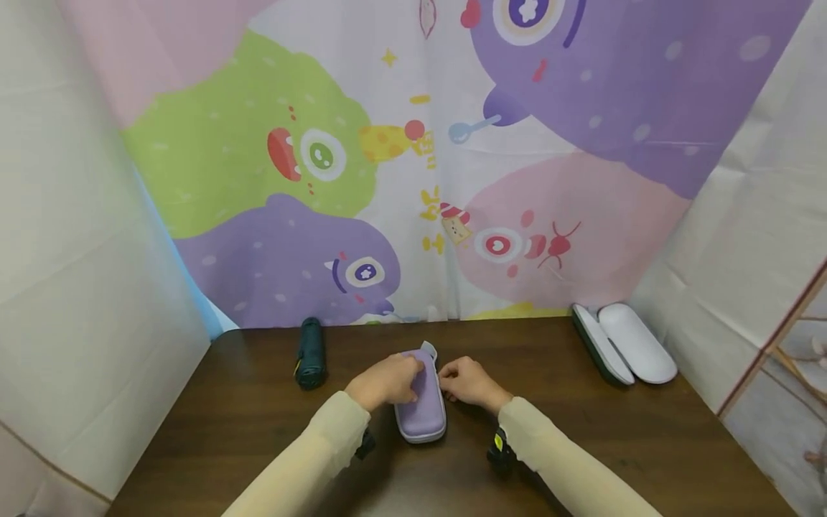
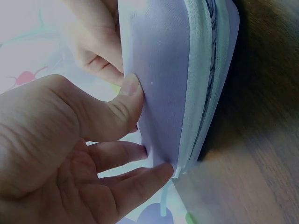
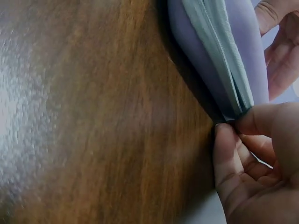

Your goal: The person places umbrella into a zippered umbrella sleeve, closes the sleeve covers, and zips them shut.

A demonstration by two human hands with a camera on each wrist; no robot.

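A purple zip case (image 1: pixel 423 413) with a pale zip band lies lengthwise on the table, a light strap loop (image 1: pixel 429 350) at its far end. My left hand (image 1: pixel 386 380) rests on its top. In the left wrist view, the thumb and fingertips of that hand (image 2: pixel 60 135) press on the purple face without wrapping round it. At the far right side of the case, my right hand (image 1: pixel 470 382) pinches the zipper pull between thumb and index finger; the fingertips hide the pull itself. The right wrist view shows the zipper (image 3: pixel 224 51) parted by a narrow slit beside those fingers.
To the left stands or lies a dark green cylinder-shaped item (image 1: pixel 311 352). An open glasses case (image 1: pixel 636 345), white inside and dark green outside, lies at the table's back right. A cartoon-print curtain (image 1: pixel 413 273) hangs behind the brown table (image 1: pixel 258 445).
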